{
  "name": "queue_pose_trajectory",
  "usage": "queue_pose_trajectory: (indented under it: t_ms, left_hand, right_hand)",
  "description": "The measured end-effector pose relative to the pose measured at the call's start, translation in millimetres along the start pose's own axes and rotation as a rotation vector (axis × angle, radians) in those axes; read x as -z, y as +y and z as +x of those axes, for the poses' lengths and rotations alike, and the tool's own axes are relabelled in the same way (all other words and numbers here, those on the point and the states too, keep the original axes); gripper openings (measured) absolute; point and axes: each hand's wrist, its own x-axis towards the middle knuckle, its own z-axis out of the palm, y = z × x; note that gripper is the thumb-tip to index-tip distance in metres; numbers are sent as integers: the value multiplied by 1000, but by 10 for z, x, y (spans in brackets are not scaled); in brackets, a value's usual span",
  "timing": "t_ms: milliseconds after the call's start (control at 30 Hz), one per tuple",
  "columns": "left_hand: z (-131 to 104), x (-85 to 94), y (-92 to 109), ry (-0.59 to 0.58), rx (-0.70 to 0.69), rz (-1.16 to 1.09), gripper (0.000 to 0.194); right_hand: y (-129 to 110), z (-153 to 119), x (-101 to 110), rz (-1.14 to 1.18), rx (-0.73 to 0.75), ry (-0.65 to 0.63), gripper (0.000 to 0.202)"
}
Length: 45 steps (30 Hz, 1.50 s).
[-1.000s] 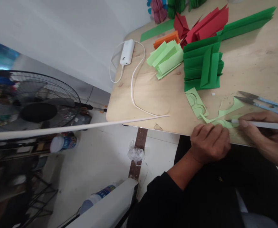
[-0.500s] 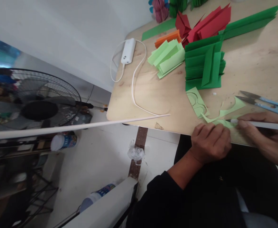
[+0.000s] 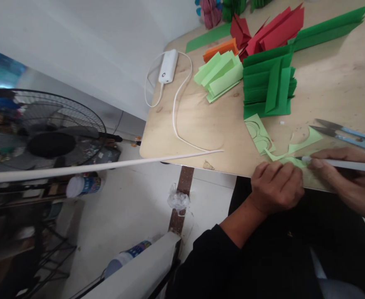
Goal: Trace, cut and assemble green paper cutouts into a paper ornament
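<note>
The table (image 3: 197,122) fills the upper right of the frame, with a power bank (image 3: 168,66) near its upper left corner. Right of that, folded paper stacks (image 3: 271,89) lie across the table. Below them is a paper piece (image 3: 258,135), snips (image 3: 350,132) to its right. The left hand (image 3: 277,185) rests at the table's lower edge; right of it, the right hand (image 3: 346,176) holds a pen (image 3: 353,165) below the snips. A fan (image 3: 51,144) occupies the frame's left.

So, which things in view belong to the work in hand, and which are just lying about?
Belonging, likely:
pen in the right hand
light-green paper at the pen tip
snips

Seemingly lying about:
white device
crumpled plastic
fan
</note>
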Motion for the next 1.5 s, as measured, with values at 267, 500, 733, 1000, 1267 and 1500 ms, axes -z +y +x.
queue_pose_trajectory:
  t_ms: [267,500,733,1000,1267,1500]
  left_hand:
    - [-6,-7,-5,24,-14,8,23]
    - [-16,-9,-8,-20,-11,12,25]
    - [-16,-15,-9,-3,-17,8,25]
    - [31,16,-11,65,-1,-6,22]
    - [-49,-39,-12,-51,-30,27,27]
    - [-24,-22,-10,28,-17,23,24]
  right_hand:
    - [0,2,2,-59,2,16,33]
    - [8,-2,-10,-47,-14,21,32]
    - [24,-7,-16,-48,5,33,30]
    - [34,-20,-19,-49,-61,32,32]
    - [7,-25,-7,-21,-111,40,30]
    - [-36,-18,10,-37,-96,53,30]
